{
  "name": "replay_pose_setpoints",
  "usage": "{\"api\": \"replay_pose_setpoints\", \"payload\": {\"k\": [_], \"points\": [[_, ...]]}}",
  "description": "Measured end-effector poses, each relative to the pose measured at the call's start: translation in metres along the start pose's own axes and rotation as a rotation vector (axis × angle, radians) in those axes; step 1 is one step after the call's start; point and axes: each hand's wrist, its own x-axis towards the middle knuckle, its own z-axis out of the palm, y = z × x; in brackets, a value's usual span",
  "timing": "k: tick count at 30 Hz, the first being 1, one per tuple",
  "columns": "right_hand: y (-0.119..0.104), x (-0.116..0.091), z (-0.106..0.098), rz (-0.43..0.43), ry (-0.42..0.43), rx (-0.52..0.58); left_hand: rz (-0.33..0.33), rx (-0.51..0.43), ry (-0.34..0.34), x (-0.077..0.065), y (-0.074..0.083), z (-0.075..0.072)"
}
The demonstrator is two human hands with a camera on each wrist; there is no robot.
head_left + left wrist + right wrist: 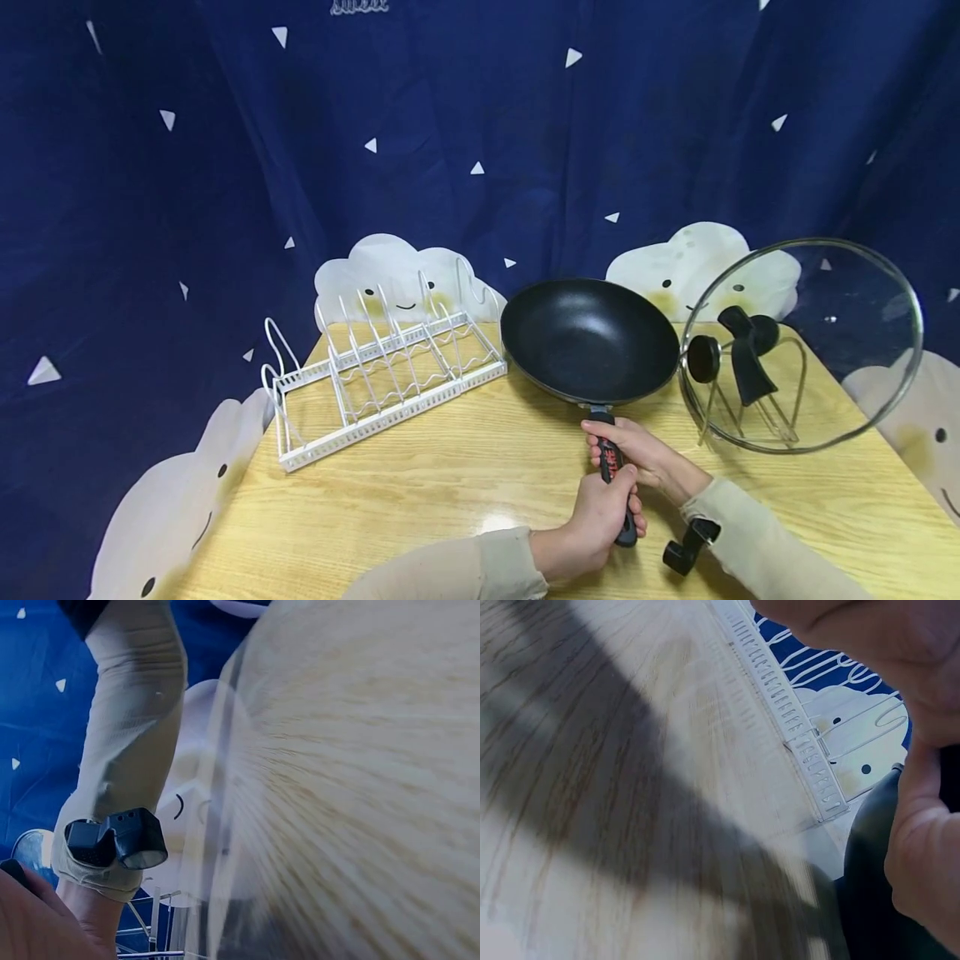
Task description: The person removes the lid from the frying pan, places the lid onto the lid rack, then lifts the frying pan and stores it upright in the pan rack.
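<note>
- Far to my left, the white wire rack [405,411] stands on the wooden table [450,487], its upright loops pointing up; neither of my hands is on it.
- Right of it, near the far edge of the table, is the black wok [588,337], its bowl facing up and a little toward me. Its rim is just beside the rack's end; whether they touch, or the base rests on the wood, I cannot tell.
- My left hand [588,517] is curled firmly round the lower handle, thumb on top, fingertips showing on the far side; the handle's butt pokes out below. My forearm comes in low from the left.
- My right hand [633,450] grips higher, near the bowl, thumb across the handle, forearm slanting in from the right.
- I judge this as the two-handed holding step; the next move calls for a firm grip and a level bowl, since the weight likely sits forward.
- Rightmost, the glass lid [855,350] leans upright at a wire stand [805,375], clear of my hands.
</note>
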Motion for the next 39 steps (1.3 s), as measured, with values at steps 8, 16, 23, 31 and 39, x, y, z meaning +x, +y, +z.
{"api": "replay_pose_setpoints", "payload": {"k": [8, 16, 23, 31, 39], "points": [[-0.004, 0.001, 0.003, -0.043, -0.011, -0.025, 0.057, 0.047, -0.029, -0.002, 0.004, -0.003], [-0.015, -0.001, 0.008, -0.104, -0.071, -0.013, 0.111, 0.074, -0.048, -0.004, 0.010, -0.002], [-0.026, -0.001, 0.015, -0.149, -0.079, -0.029, 0.186, 0.073, -0.082, -0.004, 0.018, -0.003], [-0.037, 0.001, 0.024, -0.175, -0.092, -0.034, 0.215, 0.108, -0.102, -0.007, 0.031, -0.005], [-0.054, 0.003, 0.039, -0.204, -0.086, -0.028, 0.249, 0.067, -0.183, -0.008, 0.046, -0.012]]}}
